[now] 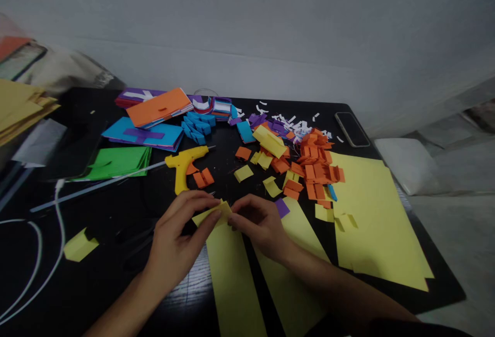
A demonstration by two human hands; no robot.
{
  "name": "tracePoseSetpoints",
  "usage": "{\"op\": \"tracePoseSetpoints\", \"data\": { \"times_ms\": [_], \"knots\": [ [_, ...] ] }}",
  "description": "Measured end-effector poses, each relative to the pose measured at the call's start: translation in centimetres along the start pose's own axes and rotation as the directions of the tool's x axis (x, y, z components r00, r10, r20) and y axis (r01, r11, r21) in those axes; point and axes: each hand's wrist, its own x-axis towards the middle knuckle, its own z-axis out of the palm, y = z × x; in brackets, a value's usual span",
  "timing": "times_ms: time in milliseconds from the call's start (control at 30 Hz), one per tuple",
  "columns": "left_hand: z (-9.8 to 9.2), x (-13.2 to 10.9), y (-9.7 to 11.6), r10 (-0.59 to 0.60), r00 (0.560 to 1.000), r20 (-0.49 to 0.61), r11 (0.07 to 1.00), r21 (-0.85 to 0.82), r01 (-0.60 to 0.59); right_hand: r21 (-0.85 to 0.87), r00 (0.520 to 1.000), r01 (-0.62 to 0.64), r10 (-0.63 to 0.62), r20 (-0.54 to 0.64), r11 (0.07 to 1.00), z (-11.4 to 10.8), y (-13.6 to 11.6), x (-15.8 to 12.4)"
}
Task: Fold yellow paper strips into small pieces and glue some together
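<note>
Between both hands is a small folded piece of yellow paper (211,215). My left hand (181,234) pinches it between thumb and fingers. My right hand (259,223) has its thumb and fingertips closed on the paper's right end. Below the hands lies a long yellow paper strip (234,285), with a second yellow strip (290,275) under my right forearm. A yellow glue gun (181,166) rests just beyond my left hand. Orange folded paper pieces (317,166) are heaped to the right, and a purple scrap (282,207) lies beside my right hand.
Yellow sheets (375,218) cover the table's right side, with a phone (351,129) behind them. Folded blue paper (143,133), green paper (119,161) and an orange packet (160,107) sit at the back left. A white cable (60,223) loops at left near a yellow folded piece (80,245).
</note>
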Motion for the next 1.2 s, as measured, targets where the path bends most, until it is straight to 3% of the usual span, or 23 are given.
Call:
{"op": "tracePoseSetpoints", "data": {
  "times_ms": [167,300,500,667,833,933,1067,1200],
  "knots": [
    [0.1,0.0,0.0,0.015,0.999,0.040,1.000,-0.014,-0.015,0.068,1.000,0.000,-0.002,0.026,0.998,0.0,0.4,0.0],
    [0.0,-0.2,0.1,0.030,0.999,0.018,1.000,-0.007,-0.030,0.007,1.000,0.006,-0.006,0.002,1.000,0.1,0.6,0.1],
    [-0.1,-0.4,0.0,-0.014,0.997,0.069,1.000,-0.010,0.015,-0.072,0.999,0.020,-0.022,-0.031,0.997,0.1,0.7,0.2],
    [0.1,-0.7,-0.1,-0.051,0.999,0.011,0.999,-0.006,0.051,-0.031,1.000,0.003,-0.003,0.007,1.000,0.0,0.4,0.2],
    [-0.2,-0.6,-0.2,0.178,0.984,-0.030,0.984,-0.024,-0.178,0.009,0.998,0.018,-0.018,0.068,1.000,-0.3,0.3,0.3],
    [-0.3,-0.4,-0.3,0.293,0.956,0.021,0.955,-0.060,-0.291,0.007,0.996,0.005,-0.005,0.084,1.000,-0.5,0.7,0.3],
    [-0.4,-0.5,-0.5,0.336,0.932,0.134,0.941,0.003,-0.339,0.025,0.997,0.025,-0.027,0.079,0.999,-0.4,1.1,0.4],
    [-0.4,-0.6,-0.7,0.355,0.919,0.169,0.930,0.036,-0.366,0.050,0.999,0.029,-0.029,-0.020,0.998,-0.3,1.0,0.6]
  ]
}}
